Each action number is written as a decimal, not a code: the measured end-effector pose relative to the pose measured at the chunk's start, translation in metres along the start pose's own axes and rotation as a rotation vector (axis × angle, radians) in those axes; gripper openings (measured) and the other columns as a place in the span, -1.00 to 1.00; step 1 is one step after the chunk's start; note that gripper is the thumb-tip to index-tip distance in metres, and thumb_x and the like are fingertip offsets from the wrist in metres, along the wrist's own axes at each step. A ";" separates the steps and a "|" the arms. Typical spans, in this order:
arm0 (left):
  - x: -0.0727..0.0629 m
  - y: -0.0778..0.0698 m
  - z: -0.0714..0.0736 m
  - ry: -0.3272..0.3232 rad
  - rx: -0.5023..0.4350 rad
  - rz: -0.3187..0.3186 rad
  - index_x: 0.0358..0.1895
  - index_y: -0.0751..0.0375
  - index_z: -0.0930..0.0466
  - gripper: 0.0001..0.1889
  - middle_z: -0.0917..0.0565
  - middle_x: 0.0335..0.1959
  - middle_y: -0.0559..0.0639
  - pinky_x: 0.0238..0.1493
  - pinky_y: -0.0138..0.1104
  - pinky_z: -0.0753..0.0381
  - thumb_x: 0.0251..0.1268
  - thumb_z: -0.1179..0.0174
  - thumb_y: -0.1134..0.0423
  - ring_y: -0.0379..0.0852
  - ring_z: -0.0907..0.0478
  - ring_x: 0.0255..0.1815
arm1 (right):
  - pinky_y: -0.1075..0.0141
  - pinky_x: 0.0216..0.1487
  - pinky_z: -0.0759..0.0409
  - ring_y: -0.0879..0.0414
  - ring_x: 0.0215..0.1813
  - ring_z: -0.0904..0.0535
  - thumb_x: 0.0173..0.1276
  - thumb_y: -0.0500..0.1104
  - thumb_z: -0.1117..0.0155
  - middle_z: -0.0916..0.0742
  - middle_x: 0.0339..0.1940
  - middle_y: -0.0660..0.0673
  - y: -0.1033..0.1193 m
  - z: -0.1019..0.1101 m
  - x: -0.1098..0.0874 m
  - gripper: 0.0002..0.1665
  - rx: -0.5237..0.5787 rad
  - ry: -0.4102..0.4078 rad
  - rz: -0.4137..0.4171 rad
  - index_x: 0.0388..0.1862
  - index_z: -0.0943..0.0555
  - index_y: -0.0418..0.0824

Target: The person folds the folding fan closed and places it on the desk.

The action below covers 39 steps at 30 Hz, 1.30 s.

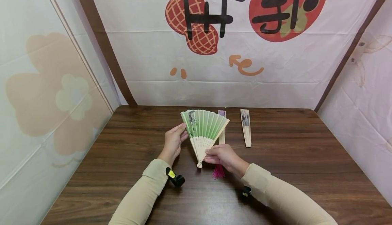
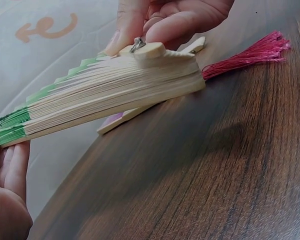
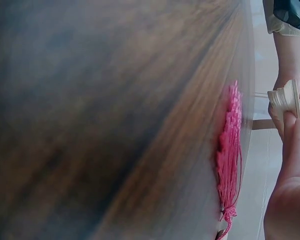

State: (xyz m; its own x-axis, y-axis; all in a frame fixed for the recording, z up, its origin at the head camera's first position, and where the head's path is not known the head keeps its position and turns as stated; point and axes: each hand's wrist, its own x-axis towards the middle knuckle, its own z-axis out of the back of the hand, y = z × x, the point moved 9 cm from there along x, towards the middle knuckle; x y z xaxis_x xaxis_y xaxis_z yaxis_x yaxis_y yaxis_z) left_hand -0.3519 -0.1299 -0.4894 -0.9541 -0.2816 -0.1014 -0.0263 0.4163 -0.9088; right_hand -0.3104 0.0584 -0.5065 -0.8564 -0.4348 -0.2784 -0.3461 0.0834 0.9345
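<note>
A green folding fan (image 1: pixel 204 126), partly spread, is held above the table between both hands. My left hand (image 1: pixel 174 143) pinches its left edge near the green leaf. On the other side, my right hand (image 1: pixel 226 157) grips the pale outer rib low down, near the pivot. The left wrist view shows the fan's stacked ribs (image 2: pixel 115 90) edge-on, with a metal ring at the pivot end. Behind the right hand lies a folded purple fan (image 1: pixel 222 138), partly hidden, its pink tassel (image 1: pixel 218 172) on the table.
To the right, another folded fan (image 1: pixel 246 128) with a grey-black pattern lies on the brown wooden table (image 1: pixel 294 157). Printed cloth walls (image 1: pixel 147 92) stand behind the table and at both sides. Each wrist carries a small black camera (image 1: pixel 176 178).
</note>
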 end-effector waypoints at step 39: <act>-0.004 0.004 -0.007 0.028 0.065 -0.009 0.17 0.58 -0.51 -0.63 -0.75 -0.44 -0.18 -0.32 -0.53 -0.73 0.40 -0.20 0.39 -0.35 -0.68 -0.43 | 0.28 -0.15 -0.79 0.19 -0.40 -0.73 0.39 -0.37 -0.20 -0.76 -0.51 -0.06 -0.001 -0.010 -0.001 -0.80 -0.160 0.042 0.002 -0.16 -0.60 -0.56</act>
State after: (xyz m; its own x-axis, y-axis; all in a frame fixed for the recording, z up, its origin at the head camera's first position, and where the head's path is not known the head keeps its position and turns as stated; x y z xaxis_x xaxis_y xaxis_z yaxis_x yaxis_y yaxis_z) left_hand -0.3507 -0.1213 -0.4895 -0.9618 -0.2608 -0.0830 -0.0160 0.3564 -0.9342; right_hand -0.3056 0.0502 -0.5048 -0.8394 -0.4719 -0.2697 -0.2757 -0.0581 0.9595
